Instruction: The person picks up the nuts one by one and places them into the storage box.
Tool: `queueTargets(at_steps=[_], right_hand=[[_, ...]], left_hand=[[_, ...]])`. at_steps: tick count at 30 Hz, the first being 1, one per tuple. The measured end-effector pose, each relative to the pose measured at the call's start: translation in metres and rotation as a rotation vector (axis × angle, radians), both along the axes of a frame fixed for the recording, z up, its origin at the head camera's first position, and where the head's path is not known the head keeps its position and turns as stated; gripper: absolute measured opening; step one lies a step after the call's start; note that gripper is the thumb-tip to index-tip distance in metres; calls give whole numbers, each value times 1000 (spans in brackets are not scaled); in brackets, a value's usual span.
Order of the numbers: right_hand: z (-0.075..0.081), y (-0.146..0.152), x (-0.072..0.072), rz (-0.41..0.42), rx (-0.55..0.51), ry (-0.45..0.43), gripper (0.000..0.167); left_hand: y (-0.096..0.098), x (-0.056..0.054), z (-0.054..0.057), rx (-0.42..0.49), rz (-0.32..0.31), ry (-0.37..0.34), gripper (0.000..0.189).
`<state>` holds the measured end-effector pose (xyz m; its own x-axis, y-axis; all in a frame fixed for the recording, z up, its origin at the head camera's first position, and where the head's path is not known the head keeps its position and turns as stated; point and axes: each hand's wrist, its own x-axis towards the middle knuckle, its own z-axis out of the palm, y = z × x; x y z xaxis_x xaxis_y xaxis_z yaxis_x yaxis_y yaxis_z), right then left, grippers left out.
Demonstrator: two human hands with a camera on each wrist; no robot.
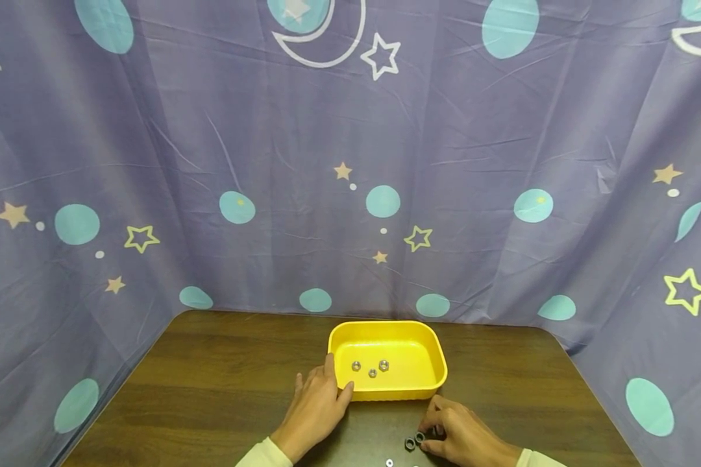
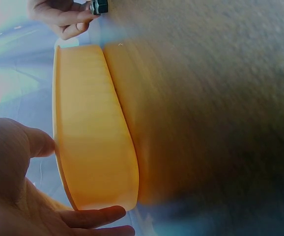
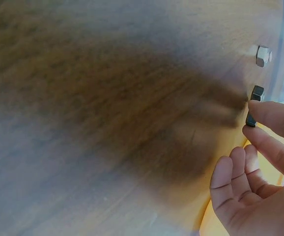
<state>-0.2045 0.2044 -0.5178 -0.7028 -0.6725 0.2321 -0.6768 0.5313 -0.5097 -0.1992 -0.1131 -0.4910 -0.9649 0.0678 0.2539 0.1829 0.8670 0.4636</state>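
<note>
My left hand [image 1: 318, 399] rests at the near left corner of a yellow tray [image 1: 394, 394], its thumb at the rim and its fingers fairly straight along the outside. Three silver hex nuts lie on the tray floor, among them one nut [image 1: 383, 366] toward the middle. In front of the tray's right end, my right hand [image 1: 464, 433] pinches a dark hex nut [image 1: 420, 438] between thumb and index finger, low over the table. A second dark nut [image 1: 409, 444] sits right beside it. In the right wrist view the pinched nut [image 3: 250, 119] is partly covered by the thumb.
The tray stands on a dark brown wooden table [image 1: 228, 363]. A small silver nut [image 1: 389, 463] lies at the bottom edge of the head view, with another bit of metal cut off beside it. A purple patterned curtain [image 1: 304, 246] hangs behind and along both sides.
</note>
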Motion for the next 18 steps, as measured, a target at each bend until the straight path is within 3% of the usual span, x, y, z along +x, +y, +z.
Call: queueTargets(at_steps=[12, 18], right_hand=[[8, 10, 7, -6, 13, 55, 16], [11, 14, 9, 3, -45, 110, 19]], left_hand=[[0, 1, -1, -4, 0, 26, 73], [1, 1, -1, -8, -1, 55, 72]])
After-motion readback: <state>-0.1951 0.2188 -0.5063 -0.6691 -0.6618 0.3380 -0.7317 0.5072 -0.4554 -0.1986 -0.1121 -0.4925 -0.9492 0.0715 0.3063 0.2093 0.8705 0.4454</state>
